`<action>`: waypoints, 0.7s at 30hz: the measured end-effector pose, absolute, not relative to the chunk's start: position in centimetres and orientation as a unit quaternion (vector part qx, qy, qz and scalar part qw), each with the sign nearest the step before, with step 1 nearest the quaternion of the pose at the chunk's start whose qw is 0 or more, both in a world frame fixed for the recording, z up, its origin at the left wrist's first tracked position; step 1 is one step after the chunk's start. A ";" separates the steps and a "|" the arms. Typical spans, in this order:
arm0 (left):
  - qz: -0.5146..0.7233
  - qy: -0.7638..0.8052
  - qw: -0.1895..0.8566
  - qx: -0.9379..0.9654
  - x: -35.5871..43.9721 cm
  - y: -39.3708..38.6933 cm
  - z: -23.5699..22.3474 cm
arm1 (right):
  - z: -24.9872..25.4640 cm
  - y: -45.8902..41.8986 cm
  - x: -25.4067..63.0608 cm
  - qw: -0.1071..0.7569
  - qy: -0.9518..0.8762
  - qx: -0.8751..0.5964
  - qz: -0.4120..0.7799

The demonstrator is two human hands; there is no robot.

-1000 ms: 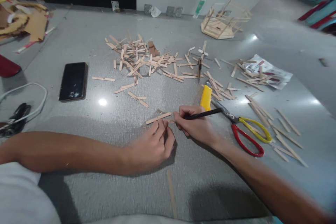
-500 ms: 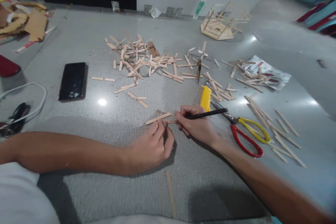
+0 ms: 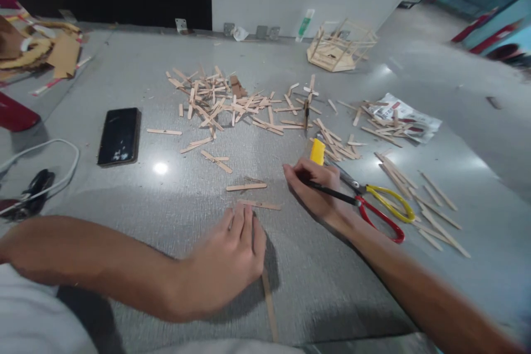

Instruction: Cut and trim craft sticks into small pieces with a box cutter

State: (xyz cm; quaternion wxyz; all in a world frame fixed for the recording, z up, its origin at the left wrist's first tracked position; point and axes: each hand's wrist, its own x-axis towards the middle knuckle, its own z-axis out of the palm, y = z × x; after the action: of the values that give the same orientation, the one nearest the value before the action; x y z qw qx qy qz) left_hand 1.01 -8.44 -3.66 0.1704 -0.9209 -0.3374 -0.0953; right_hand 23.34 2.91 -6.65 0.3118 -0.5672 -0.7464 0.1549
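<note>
My left hand point(image 3: 228, 257) has its fingertips closed on the left end of a wooden craft stick point(image 3: 269, 206), which has a dark mark near its middle. Just beyond lies another craft stick point(image 3: 246, 187) with thin shavings beside it. To the right, my right hand point(image 3: 313, 188) holds a slim black pen point(image 3: 334, 193), apart from the stick; its tip is hidden by the fingers. A yellow-handled tool point(image 3: 317, 151) lies right behind that hand. Scissors with red and yellow handles point(image 3: 360, 191) lie beside my right wrist. A long wooden strip point(image 3: 269, 304) runs toward me below my left hand.
A heap of craft sticks point(image 3: 215, 97) spreads across the back of the table. A stick-built frame point(image 3: 332, 58) stands at the rear. Right are loose sticks point(image 3: 440, 227) and a silver packet point(image 3: 429, 127). Left are a phone point(image 3: 119, 137), a white cable point(image 3: 74, 160) and cardboard scraps point(image 3: 64, 55).
My right hand has drawn away from the stick with the pen, which now slopes down to the right. My left hand has shifted slightly toward me with the stick. The view has tilted a little.
</note>
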 end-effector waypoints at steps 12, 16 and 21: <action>0.011 -0.325 0.131 -0.936 0.9 -8.7 -2.2 | -7.3 3.7 24.0 0.315 -0.786 -0.530 0.051; -0.028 -0.332 0.156 -0.930 1.0 -7.4 -2.8 | -7.5 4.3 24.5 0.295 -0.808 -0.506 0.067; 0.007 -0.342 0.152 -0.927 1.1 -6.6 -4.6 | -5.9 5.8 27.0 0.101 -0.838 -0.529 -0.091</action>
State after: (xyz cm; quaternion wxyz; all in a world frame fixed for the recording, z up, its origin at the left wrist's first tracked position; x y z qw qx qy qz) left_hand 1.11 -6.56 -4.57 0.1518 -0.9271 -0.3425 0.0073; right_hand 27.04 5.81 -5.92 0.1015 -0.5289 -0.8377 -0.0910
